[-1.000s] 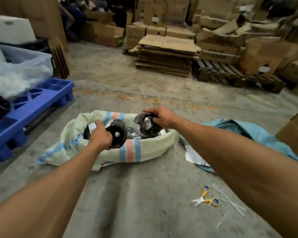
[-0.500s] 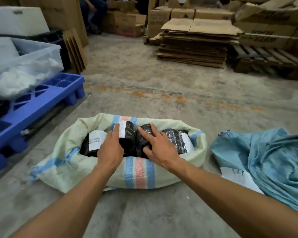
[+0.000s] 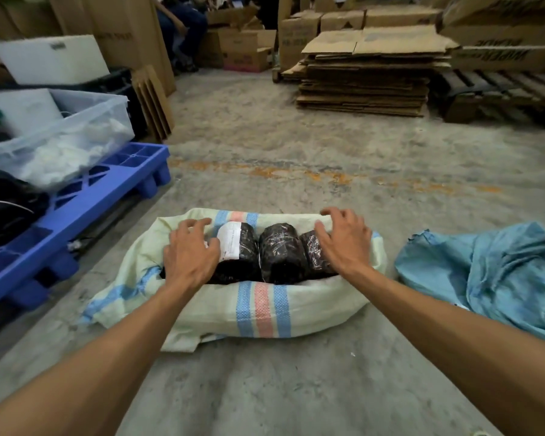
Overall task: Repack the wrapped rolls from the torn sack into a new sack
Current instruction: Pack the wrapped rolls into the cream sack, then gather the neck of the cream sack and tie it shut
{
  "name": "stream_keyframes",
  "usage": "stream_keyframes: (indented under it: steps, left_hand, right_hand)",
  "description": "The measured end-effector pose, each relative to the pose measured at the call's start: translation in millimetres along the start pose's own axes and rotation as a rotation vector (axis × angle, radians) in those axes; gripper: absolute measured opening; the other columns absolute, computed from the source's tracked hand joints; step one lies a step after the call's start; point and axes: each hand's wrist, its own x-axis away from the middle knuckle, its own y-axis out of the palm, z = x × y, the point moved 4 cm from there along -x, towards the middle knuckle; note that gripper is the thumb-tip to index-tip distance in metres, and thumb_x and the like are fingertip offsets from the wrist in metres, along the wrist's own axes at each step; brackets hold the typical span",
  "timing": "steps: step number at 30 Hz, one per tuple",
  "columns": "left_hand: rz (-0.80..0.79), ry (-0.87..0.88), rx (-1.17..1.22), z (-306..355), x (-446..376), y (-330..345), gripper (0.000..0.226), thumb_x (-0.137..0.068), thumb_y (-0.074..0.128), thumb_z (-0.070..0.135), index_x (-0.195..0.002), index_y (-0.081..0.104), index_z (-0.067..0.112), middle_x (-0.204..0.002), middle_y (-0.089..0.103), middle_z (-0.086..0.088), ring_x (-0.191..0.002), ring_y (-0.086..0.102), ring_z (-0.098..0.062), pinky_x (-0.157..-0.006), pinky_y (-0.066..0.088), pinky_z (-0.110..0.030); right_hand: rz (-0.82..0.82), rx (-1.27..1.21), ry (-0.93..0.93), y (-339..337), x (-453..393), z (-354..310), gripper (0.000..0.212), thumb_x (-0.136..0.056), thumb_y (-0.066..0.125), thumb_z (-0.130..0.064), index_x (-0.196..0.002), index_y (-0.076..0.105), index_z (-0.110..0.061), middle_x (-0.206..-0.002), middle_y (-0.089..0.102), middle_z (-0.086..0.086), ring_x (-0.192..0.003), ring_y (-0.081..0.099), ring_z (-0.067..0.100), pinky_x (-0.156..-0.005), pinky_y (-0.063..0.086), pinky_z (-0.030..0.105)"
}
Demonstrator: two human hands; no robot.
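A pale yellow woven sack (image 3: 265, 313) with blue and pink stripes lies open on the concrete floor. Three black wrapped rolls (image 3: 279, 254) lie side by side inside it; the left one carries a white label (image 3: 230, 240). My left hand (image 3: 191, 253) hovers over the sack's left side with fingers spread, holding nothing, and partly hides the left roll. My right hand (image 3: 343, 243) is spread over the right roll, its fingertips near the sack's far rim. A crumpled blue sack (image 3: 491, 278) lies on the floor to the right.
A blue plastic pallet (image 3: 76, 212) stands at the left, carrying a clear bin (image 3: 85, 121) and dark items. Flattened cardboard (image 3: 365, 73) is stacked behind, with a wooden pallet (image 3: 501, 92) and boxes beside it. People sit at the far back.
Both hands set rolls down into the sack, let go, and moved apart toward the sack's left and right sides. The camera has come closer and tilted.
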Motion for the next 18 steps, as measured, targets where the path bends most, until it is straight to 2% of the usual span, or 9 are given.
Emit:
stream_keyframes:
  steps: [2,4,6,7,8,10,12,15,18]
  left_hand:
    - [-0.025,-0.172,-0.072,-17.9,-10.2,-2.7,0.055,-0.093,0.049,0.041,-0.146,0.038,0.03,-0.156,0.022,-0.013,-0.142,0.021,-0.036,-0.112,0.023,-0.056]
    - [-0.087,-0.386,-0.04,-43.1,-18.4,-2.6,0.067,-0.093,0.051,0.047,-0.151,0.019,0.037,-0.16,0.004,-0.018,-0.145,0.007,-0.043,-0.114,0.014,-0.06]
    - [-0.136,-0.574,0.14,-65.5,-24.0,-1.9,0.088,-0.09,0.059,0.05,-0.154,-0.001,0.037,-0.158,0.008,-0.026,-0.144,0.013,-0.047,-0.115,0.015,-0.058]
    - [-0.142,-0.64,0.238,-74.0,-27.7,-0.4,0.098,-0.088,0.065,0.048,-0.155,-0.005,0.031,-0.156,0.017,-0.028,-0.141,0.023,-0.046,-0.115,0.022,-0.055]
    - [-0.144,-0.687,0.299,-80.9,-28.6,0.9,0.102,-0.086,0.069,0.045,-0.156,-0.002,0.021,-0.153,0.028,-0.028,-0.137,0.033,-0.044,-0.112,0.03,-0.05]
    - [-0.145,-0.732,0.301,-89.2,-27.4,0.1,0.083,-0.084,0.07,0.042,-0.147,0.031,0.004,-0.141,0.047,-0.025,-0.123,0.05,-0.042,-0.1,0.045,-0.047]
    - [-0.104,-0.72,0.289,-90.7,-27.1,-2.3,0.063,-0.086,0.066,0.041,-0.129,0.052,-0.002,-0.127,0.057,-0.024,-0.11,0.057,-0.042,-0.086,0.051,-0.043]
    - [-0.013,-0.618,0.288,-79.5,-29.8,-14.2,0.061,-0.087,0.06,0.046,-0.13,0.055,0.003,-0.128,0.058,-0.022,-0.112,0.055,-0.042,-0.089,0.045,-0.044]
    - [0.034,-0.571,0.402,-61.6,-36.5,-28.0,0.065,-0.084,0.064,0.045,-0.133,0.052,0.005,-0.13,0.057,-0.019,-0.114,0.055,-0.04,-0.093,0.046,-0.045]
  right_hand:
    - [-0.023,0.132,0.184,-7.6,-8.1,30.0,0.048,-0.093,0.051,-0.05,-0.132,0.048,-0.023,-0.132,0.045,0.012,-0.124,0.039,0.03,-0.105,0.03,0.045]
    - [-0.137,0.124,0.466,-9.8,-13.2,64.5,0.066,-0.091,0.053,-0.057,-0.141,0.036,-0.018,-0.145,0.033,0.018,-0.133,0.033,0.037,-0.109,0.029,0.048]
    - [-0.253,-0.143,0.755,-6.3,-11.9,91.5,0.075,-0.09,0.057,-0.057,-0.142,0.031,-0.009,-0.147,0.034,0.021,-0.135,0.036,0.041,-0.105,0.036,0.048]
    - [-0.318,-0.312,0.866,-2.1,-9.2,100.2,0.073,-0.089,0.058,-0.058,-0.135,0.036,-0.006,-0.141,0.042,0.018,-0.13,0.042,0.04,-0.099,0.042,0.047]
    - [-0.403,-0.436,0.949,0.9,-2.2,104.2,0.069,-0.087,0.058,-0.062,-0.124,0.044,-0.006,-0.131,0.049,0.014,-0.123,0.049,0.038,-0.092,0.046,0.046]
    - [-0.532,-0.552,1.034,7.5,8.6,113.2,0.064,-0.079,0.064,-0.066,-0.11,0.051,-0.011,-0.117,0.056,0.01,-0.112,0.054,0.034,-0.09,0.049,0.045]
    - [-0.538,-0.633,1.057,12.0,10.3,122.1,0.055,-0.078,0.071,-0.053,-0.112,0.051,-0.014,-0.114,0.055,0.011,-0.112,0.053,0.032,-0.092,0.047,0.046]
    - [-0.438,-0.7,1.045,9.9,1.0,126.7,0.051,-0.082,0.07,-0.041,-0.12,0.05,-0.013,-0.112,0.055,0.011,-0.106,0.053,0.032,-0.089,0.047,0.046]
    - [-0.326,-0.754,1.006,2.0,-12.1,122.2,0.06,-0.079,0.072,-0.046,-0.124,0.051,-0.012,-0.115,0.059,0.011,-0.087,0.055,0.031,-0.069,0.046,0.043]
